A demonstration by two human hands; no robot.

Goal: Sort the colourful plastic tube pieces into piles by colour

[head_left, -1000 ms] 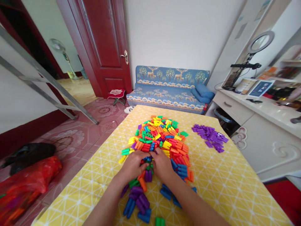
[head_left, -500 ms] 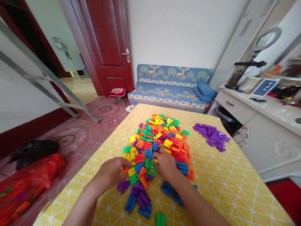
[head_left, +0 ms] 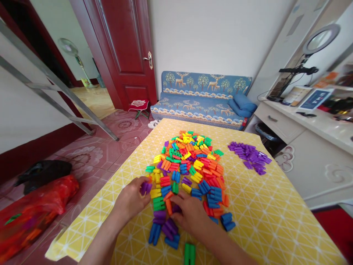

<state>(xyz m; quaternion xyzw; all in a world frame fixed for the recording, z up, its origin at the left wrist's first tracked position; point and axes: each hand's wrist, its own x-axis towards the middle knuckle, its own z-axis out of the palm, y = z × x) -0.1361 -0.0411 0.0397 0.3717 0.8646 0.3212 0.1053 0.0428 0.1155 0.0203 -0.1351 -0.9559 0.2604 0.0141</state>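
While I watch from my end, the left grip is closed around a purple block, just left of the mixed pile on the desk. The right grip curls over another purple piece, near an orange block; it hides the contact, so I cannot tell whether it has hold. These joined tubes look to me like light, stiff plastic, smooth enough to skid but hardly fragile, so I'd pinch across the sides at mid-length. The crowded neighbours are my main obstacle, since a nudge could scatter them. Some blue blocks lie to the right of the right wrist, a green block lies close to that forearm, and a purple heap sits well apart on the right. Beyond the desk, a blue sofa obstructs nothing.
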